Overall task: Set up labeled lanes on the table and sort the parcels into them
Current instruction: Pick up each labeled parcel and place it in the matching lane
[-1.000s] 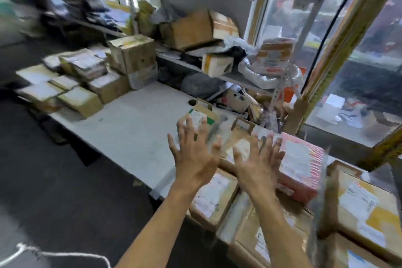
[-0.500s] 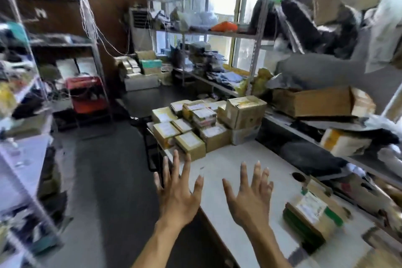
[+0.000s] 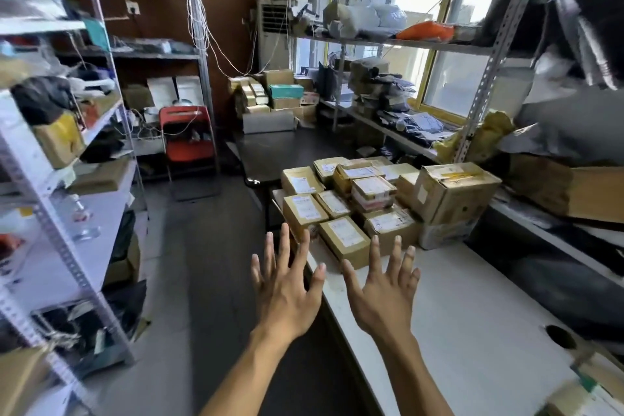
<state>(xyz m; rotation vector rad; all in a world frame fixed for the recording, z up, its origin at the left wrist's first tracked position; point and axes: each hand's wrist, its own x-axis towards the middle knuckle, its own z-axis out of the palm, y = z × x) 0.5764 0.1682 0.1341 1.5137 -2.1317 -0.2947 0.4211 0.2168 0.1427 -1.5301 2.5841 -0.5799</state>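
My view has swung left: the parcels [image 3: 368, 199] now sit stacked at twelve o'clock on the table [image 3: 472, 307]. My left hand [image 3: 287, 294] and right hand [image 3: 383, 294] hover spread, empty; sorting hasn't begun.

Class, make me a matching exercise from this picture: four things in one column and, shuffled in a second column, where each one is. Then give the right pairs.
Things
1. folding chair
2. big carton
3. left hand
4. orange package

Places
A. on the upper window shelf
B. on the floor by the back wall
C. raised, fingers spread, holding nothing
D. on the table, at the right of the parcel cluster

Pairs: 1-B, 2-D, 3-C, 4-A
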